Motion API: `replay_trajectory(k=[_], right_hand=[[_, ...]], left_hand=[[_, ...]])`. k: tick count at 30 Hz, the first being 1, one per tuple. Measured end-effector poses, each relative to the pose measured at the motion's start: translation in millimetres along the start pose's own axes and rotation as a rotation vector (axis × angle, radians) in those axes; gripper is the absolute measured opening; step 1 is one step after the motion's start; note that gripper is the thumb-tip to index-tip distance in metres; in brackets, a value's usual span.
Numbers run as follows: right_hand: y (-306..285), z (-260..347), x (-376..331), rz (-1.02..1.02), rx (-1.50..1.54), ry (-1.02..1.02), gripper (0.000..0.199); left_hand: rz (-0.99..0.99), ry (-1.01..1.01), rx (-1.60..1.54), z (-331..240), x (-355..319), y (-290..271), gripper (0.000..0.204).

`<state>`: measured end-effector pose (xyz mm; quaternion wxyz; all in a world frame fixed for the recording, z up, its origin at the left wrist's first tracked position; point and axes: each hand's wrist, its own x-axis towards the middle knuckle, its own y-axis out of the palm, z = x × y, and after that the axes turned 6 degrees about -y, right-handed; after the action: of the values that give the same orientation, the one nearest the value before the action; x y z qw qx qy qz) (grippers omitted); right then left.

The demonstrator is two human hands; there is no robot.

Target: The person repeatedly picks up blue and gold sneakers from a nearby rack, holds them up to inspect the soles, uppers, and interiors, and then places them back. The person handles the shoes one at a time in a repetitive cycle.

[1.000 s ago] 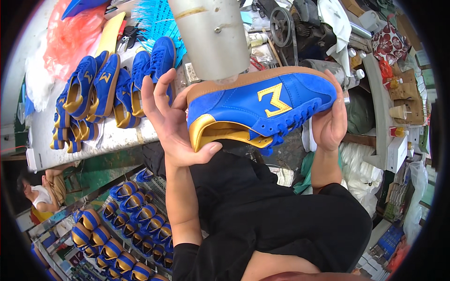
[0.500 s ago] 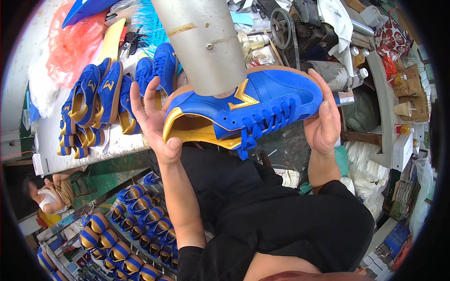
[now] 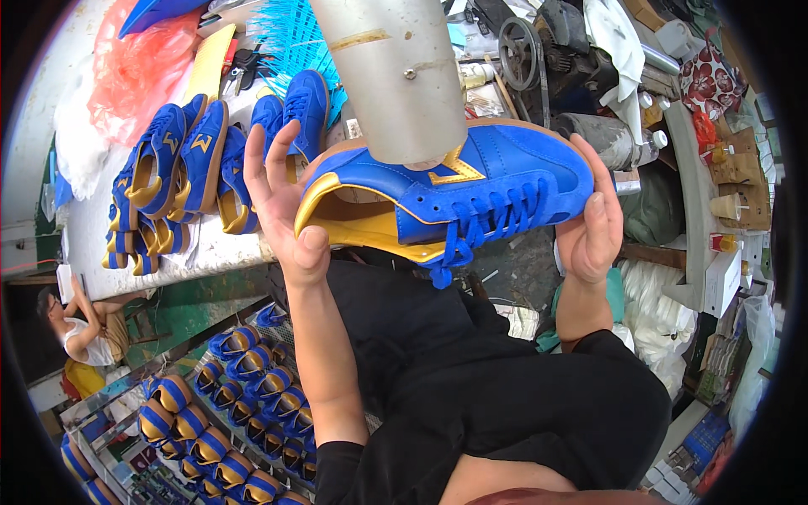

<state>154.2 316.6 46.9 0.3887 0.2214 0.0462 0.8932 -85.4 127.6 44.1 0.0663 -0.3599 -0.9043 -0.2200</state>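
Between my two hands I hold a blue sneaker [image 3: 505, 181] with blue laces, gold trim and a tan sole, tilted so its opening and laces face me. My left hand [image 3: 290, 219] grips the gold heel, thumb at the collar and some fingers spread upward. Around the toe curves my right hand [image 3: 592, 227], its fingers along the sole edge and its thumb on the toe side. A grey metal cylinder [image 3: 391, 76] comes down from above, its lower end over the shoe's side; it hides part of the gold mark. Whether the two touch, I cannot tell.
Finished-looking blue sneakers [image 3: 200, 156] stand on the white table [image 3: 101, 282] at left. Racks of more shoes [image 3: 210, 446] fill the lower left, with a seated person [image 3: 88, 332] beyond. A pulley wheel [image 3: 522, 55], dark machinery and a bottle [image 3: 648, 143] lie at upper right.
The view has shifted slightly, so the cylinder and the shoe appear a little farther right. Both hands keep their hold. The seated person has raised an arm with a white object.
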Motion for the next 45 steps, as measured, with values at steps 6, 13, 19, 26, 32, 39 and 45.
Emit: replay_trajectory(k=[6, 13, 19, 26, 32, 39, 45], right_hand=[[-3.9, -2.2, -6.6, 0.037, -0.006, 0.007, 0.083], [11.3, -7.4, -12.5, 0.158, 0.035, 0.027, 0.078], [33.4, -27.0, -32.4, 0.256, 0.141, 0.151, 0.065], [61.1, -42.6, -49.9, 0.374, 0.276, 0.186, 0.059], [90.4, -53.9, -68.6, 0.515, 0.341, 0.290, 0.057], [127.7, -61.7, -87.3, 0.577, 0.326, 0.420, 0.057], [122.3, -71.2, -93.9, 0.573, 0.321, 0.419, 0.075]], left_hand=[[-0.046, -0.096, -0.093, 4.2, 0.1, -5.8, 0.118], [-0.107, -0.098, -0.187, 3.8, -18.0, -23.5, 0.110], [-0.062, -0.042, -0.122, -5.1, -66.7, -46.5, 0.115], [-0.183, 0.011, -0.035, -20.7, -126.5, -71.9, 0.120], [-0.312, 0.104, -0.018, -30.1, -177.0, -91.9, 0.119], [-0.465, 0.054, -0.030, -46.5, -223.2, -115.4, 0.113], [-0.517, -0.247, 0.059, -42.2, -237.5, -116.0, 0.084]])
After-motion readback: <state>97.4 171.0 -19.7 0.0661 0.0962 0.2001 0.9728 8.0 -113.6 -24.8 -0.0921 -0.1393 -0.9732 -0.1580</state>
